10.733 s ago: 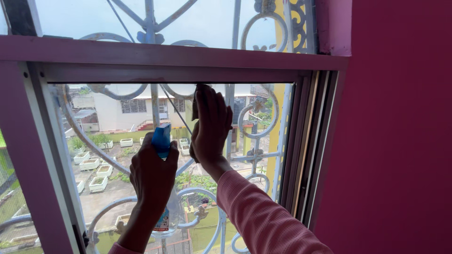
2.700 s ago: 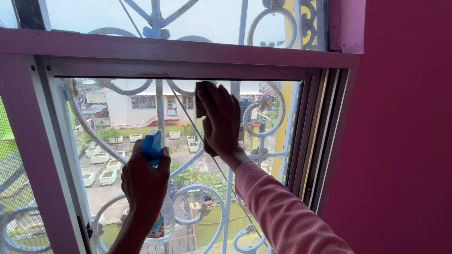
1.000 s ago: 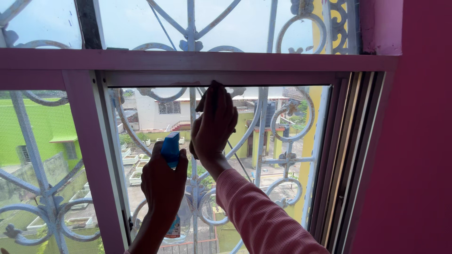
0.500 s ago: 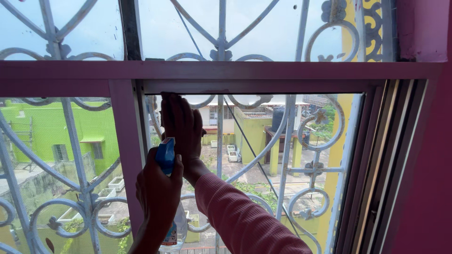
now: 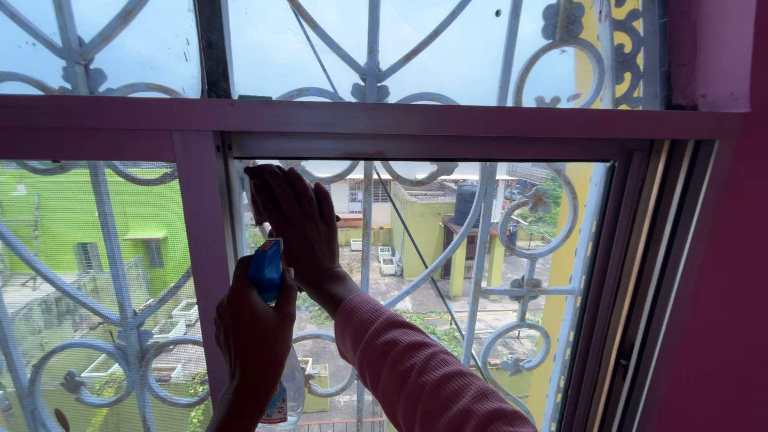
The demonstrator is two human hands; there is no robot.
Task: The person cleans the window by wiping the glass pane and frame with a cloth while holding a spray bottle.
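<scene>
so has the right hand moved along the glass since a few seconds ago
Yes. The right hand has slid left along the top of the pane, from near its middle to the upright frame post.

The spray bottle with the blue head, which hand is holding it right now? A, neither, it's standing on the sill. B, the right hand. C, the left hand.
C: the left hand is wrapped around the spray bottle, held upright in front of the window pane, while the right hand lies flat against the pane's upper left corner.
</scene>
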